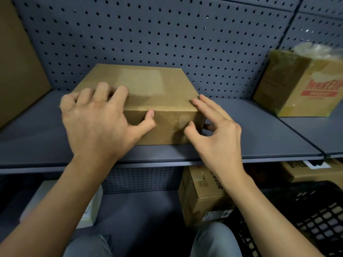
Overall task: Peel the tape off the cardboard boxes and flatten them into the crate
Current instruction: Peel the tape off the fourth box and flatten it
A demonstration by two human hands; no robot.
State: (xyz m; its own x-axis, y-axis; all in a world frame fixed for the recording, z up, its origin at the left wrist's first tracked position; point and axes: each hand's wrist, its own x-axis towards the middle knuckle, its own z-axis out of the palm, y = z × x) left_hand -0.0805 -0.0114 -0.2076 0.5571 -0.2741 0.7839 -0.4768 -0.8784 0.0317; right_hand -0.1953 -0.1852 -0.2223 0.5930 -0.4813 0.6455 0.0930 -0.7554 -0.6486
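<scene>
Flat cardboard box (148, 86) sits on the grey shelf (259, 127), just above frame centre, front face toward me. My left hand (96, 123) grips its 9 o'clock end: fingers curled on the top, thumb pressed to the front face. My right hand (217, 134) is spread at the 3 o'clock front corner, fingers mostly straight on the top edge, thumb tip touching the front; a light contact, not a firm hold. A paler glossy strip (141, 78) on the top is probably the tape. Black crate (315, 216) waits at 5 o'clock, below the shelf. Step in hand, as I judge it: draw the box forward. Note: keep the left hand anchoring, find a tape end with a right fingernail, peel low and slowly to avoid tearing.
</scene>
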